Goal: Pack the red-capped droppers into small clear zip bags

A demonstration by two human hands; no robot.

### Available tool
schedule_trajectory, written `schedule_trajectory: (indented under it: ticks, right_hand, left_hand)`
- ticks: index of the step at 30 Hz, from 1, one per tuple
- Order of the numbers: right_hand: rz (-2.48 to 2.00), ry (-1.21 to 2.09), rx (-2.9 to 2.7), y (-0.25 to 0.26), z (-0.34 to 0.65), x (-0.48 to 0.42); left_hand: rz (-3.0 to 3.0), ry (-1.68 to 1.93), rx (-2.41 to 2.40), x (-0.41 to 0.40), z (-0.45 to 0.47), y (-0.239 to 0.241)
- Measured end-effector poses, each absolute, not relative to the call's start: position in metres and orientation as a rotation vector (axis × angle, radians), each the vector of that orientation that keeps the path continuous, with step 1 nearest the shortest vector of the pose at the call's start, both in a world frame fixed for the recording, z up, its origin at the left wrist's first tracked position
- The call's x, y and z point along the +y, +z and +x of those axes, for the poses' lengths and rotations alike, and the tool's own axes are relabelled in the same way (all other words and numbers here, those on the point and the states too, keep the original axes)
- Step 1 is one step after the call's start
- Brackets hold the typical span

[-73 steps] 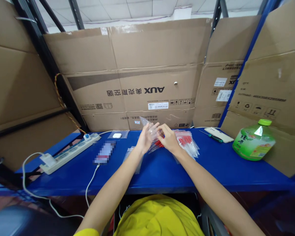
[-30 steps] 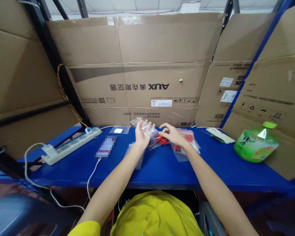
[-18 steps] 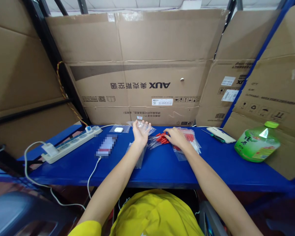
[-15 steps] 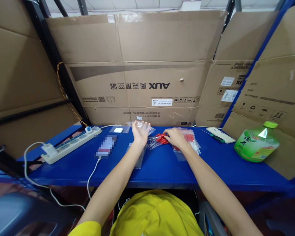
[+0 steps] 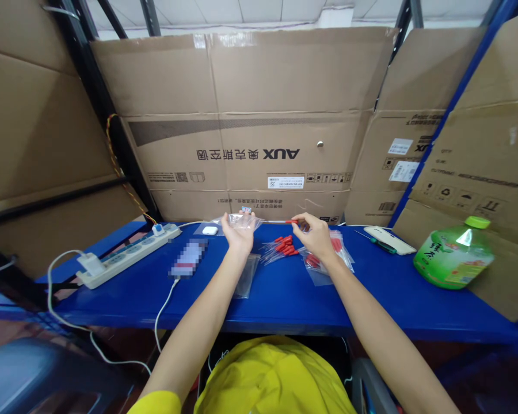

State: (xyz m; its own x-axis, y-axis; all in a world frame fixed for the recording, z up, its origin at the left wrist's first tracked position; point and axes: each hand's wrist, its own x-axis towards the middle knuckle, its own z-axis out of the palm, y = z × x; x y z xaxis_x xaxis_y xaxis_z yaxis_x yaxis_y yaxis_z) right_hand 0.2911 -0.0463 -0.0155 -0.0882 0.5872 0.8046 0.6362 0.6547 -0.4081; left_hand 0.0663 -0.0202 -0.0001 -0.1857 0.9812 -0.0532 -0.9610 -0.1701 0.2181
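My left hand (image 5: 240, 234), palm up, holds a clear plastic bag (image 5: 233, 221) with a small label at its top. A slim red-handled screwdriver (image 5: 288, 222) is pinched by its handle in my right hand (image 5: 311, 233). Its thin shaft points left, the tip at the bag's opening; whether it is inside I cannot tell. Between my forearms lies a loose pile of similar red-handled screwdrivers (image 5: 285, 247). Under my right wrist are filled clear bags (image 5: 342, 253) with red handles showing. A flat clear bag (image 5: 247, 279) lies beside my left forearm.
On the blue table (image 5: 285, 305), a phone (image 5: 189, 257) and a white power strip (image 5: 129, 259) are at left, near a white earbud case (image 5: 209, 230). To the right are a green screwdriver (image 5: 384, 246), a cream-coloured flat object (image 5: 392, 240) and a green bottle (image 5: 453, 256). Cardboard (image 5: 250, 132) walls the back.
My right hand has lifted one red-handled screwdriver from the pile and brought it up, level with the bag. My left hand has shifted slightly left with the bag.
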Motion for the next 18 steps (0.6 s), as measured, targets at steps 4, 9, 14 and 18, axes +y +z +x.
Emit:
schedule_trajectory:
  ticks: [4,9,14,18]
  right_hand:
    - [-0.878,-0.08,-1.739,-0.01,0.285,-0.057]
    - [-0.818,-0.103,-1.758,-0.011,0.277,-0.063]
    - [-0.798,-0.031,-1.914,-0.021,0.256,-0.061]
    - [-0.903,0.006,-1.987,-0.026,0.243,-0.062]
  left_hand:
    - [0.088,1.794,0.229,-0.016,0.057,0.0]
    - [0.066,1.817,0.239,-0.016,0.056,0.001]
    - [0.212,1.686,0.187,-0.027,0.077,-0.001]
    - [0.287,1.579,0.221,-0.037,0.096,-0.004]
